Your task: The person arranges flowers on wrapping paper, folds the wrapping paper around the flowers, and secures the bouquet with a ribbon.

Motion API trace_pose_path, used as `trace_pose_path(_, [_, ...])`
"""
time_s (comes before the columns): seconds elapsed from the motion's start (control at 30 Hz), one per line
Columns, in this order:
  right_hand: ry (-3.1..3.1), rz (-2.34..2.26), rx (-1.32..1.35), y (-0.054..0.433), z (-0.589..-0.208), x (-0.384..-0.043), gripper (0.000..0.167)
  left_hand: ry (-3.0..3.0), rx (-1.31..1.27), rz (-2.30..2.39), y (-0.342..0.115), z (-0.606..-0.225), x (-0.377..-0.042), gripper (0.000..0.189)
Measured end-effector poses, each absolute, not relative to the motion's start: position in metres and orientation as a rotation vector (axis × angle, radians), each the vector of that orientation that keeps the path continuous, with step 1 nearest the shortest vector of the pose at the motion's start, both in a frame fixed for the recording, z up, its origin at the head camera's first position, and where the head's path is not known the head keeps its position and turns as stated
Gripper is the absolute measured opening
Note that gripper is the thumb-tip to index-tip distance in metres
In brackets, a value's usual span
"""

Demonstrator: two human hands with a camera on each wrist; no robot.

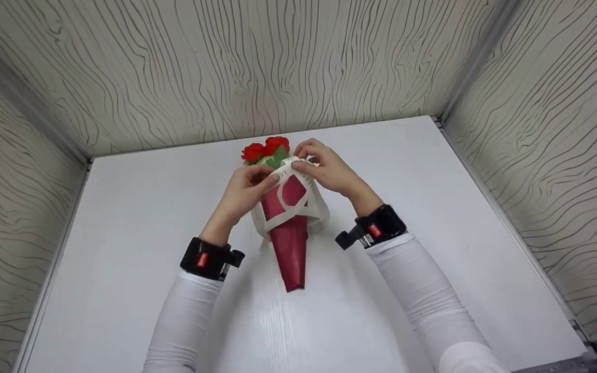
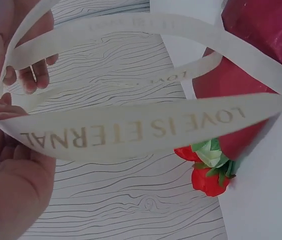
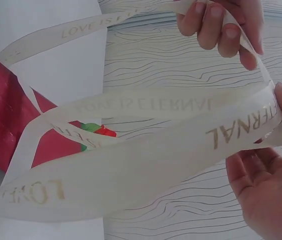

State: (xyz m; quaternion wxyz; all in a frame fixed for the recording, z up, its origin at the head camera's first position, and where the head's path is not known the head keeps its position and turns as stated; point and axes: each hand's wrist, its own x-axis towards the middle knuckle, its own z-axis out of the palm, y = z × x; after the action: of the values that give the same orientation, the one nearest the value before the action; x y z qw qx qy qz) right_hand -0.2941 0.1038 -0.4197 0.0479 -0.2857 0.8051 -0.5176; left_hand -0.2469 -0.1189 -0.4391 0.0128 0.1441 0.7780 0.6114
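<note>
White sleeves (image 1: 428,295) run up from the bottom of my head view to black wrist straps (image 1: 202,259). Beyond them, my left hand (image 1: 241,191) pinches a cream ribbon (image 2: 146,127) between thumb and fingers, and my right hand (image 1: 335,171) pinches it just beside. Gold lettering along the band reads LOVE IS ETERNAL. I see its loops spread over the dark-red wrapping (image 1: 290,259), one strip crossing the front of the cone. The wrapped bouquet (image 1: 289,233) lies on the white table (image 1: 122,233) between my forearms, narrow end toward the sleeves, red roses (image 1: 276,143) and green leaves (image 1: 280,155) at the far end.
</note>
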Motion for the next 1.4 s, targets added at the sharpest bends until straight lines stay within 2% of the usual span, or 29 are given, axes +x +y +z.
trace_pose_path(0.4, [2.245,-1.761,-0.749,0.100,-0.426,-0.290,0.019,2.646,0.426,1.871,-0.122,-0.452,-0.246,0.018])
trace_pose_path(0.77, [2.079,-1.913,-0.599,0.094,-0.431,-0.289,0.018,3.155,0.446,1.889,-0.103,-0.467,-0.229,0.019])
trace_pose_path(1.0, [2.061,-1.928,-0.575,0.093,-0.434,-0.288,0.018,2.785,0.506,1.906,-0.096,-0.474,-0.221,0.020])
trace_pose_path(1.4, [2.305,-1.695,-0.670,0.103,-0.433,-0.290,0.019,2.313,0.174,2.247,-0.107,-0.457,-0.223,0.021])
